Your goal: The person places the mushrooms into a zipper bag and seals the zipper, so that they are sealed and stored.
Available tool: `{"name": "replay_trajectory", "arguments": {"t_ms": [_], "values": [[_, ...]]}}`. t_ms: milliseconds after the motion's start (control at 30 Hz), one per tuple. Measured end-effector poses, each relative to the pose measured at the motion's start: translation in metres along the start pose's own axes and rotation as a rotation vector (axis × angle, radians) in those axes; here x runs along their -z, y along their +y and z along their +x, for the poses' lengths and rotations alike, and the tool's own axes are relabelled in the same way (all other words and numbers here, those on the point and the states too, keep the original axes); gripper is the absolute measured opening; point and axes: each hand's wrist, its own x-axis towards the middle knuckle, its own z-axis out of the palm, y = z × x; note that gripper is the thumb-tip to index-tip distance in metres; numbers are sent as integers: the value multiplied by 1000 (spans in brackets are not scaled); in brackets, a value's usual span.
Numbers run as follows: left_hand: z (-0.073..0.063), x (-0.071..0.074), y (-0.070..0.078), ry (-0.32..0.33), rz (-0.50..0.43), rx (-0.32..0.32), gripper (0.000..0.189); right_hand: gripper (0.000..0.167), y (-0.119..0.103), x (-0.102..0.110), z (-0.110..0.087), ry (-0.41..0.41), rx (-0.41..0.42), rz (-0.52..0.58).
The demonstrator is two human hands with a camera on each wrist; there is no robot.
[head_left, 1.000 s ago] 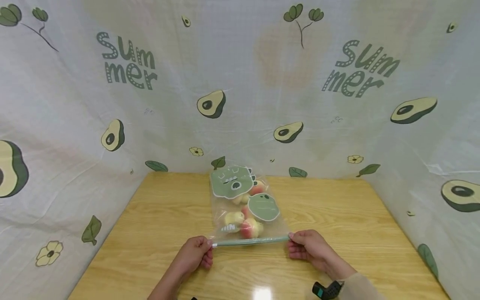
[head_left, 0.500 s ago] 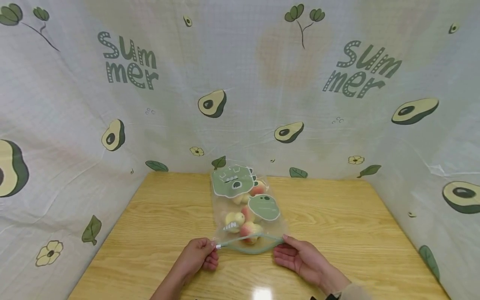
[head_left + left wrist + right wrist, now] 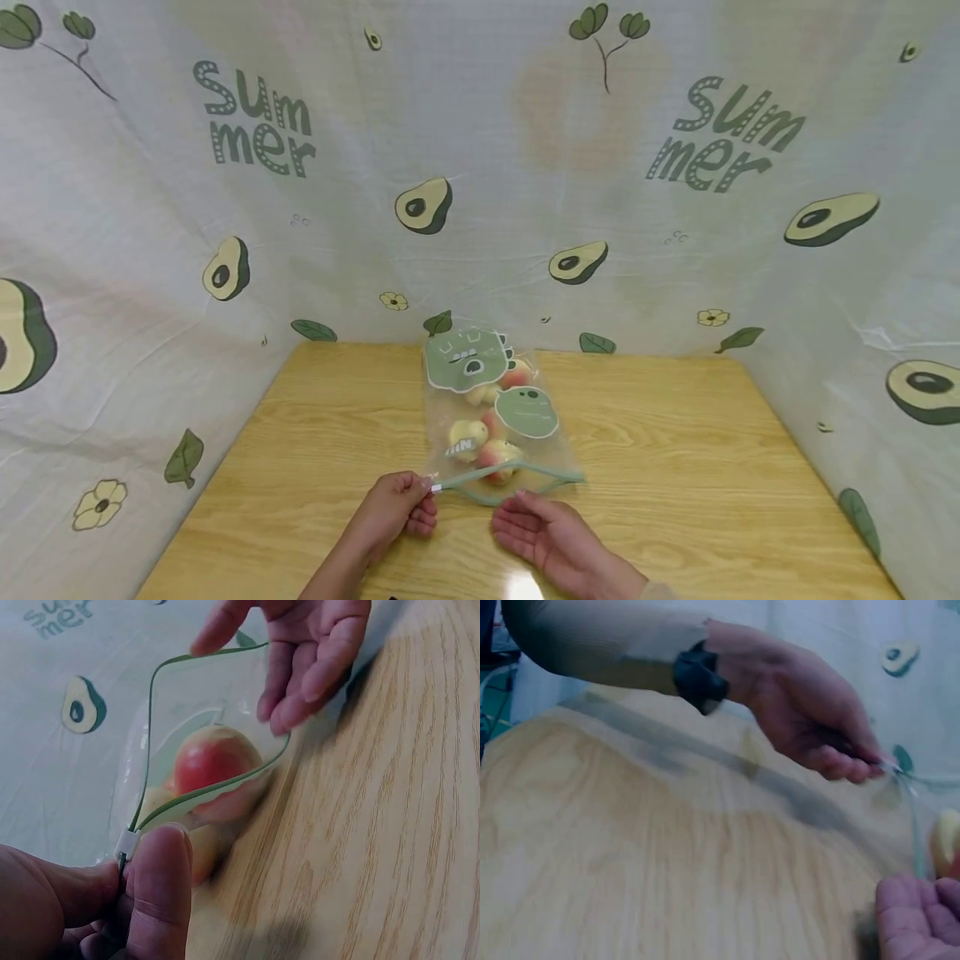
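Note:
A clear zip bag with green prints lies on the table, its green-edged mouth gaping toward me. Inside are red-and-yellow peaches and paler yellow fruit. My left hand pinches the mouth's left corner between thumb and fingers, right by the white slider. My right hand, palm up with fingers extended, is just in front of the mouth's near edge. In the left wrist view, the fingers of the right hand overlap the far side of the mouth.
The wooden table extends to both sides of the bag. A pale cloth printed with avocados and lettering hangs behind it and along both sides. A black band sits on the left wrist.
The bag's mouth has gone from a straight line to a gaping opening. My right hand has let go of the right corner and moved left, toward the middle of the mouth.

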Motion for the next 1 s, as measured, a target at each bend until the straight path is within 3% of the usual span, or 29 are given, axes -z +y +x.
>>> {"name": "replay_trajectory", "arguments": {"t_ms": [167, 367, 700, 1000], "values": [[-1, 1, 0, 6, -4, 3, 30, 37, 23, -35, 18, -30, -48, -53], [0, 1, 0, -10, -3, -4, 29, 33, 38, -63, 39, -3, -18, -67], [0, 1, 2, 4, 6, -23, 29, 28, 44, -86, 57, 95, 61, -19], [0, 1, -2, -11, -8, -24, 26, 16, 50, -90, 62, 213, 102, 11]]}}
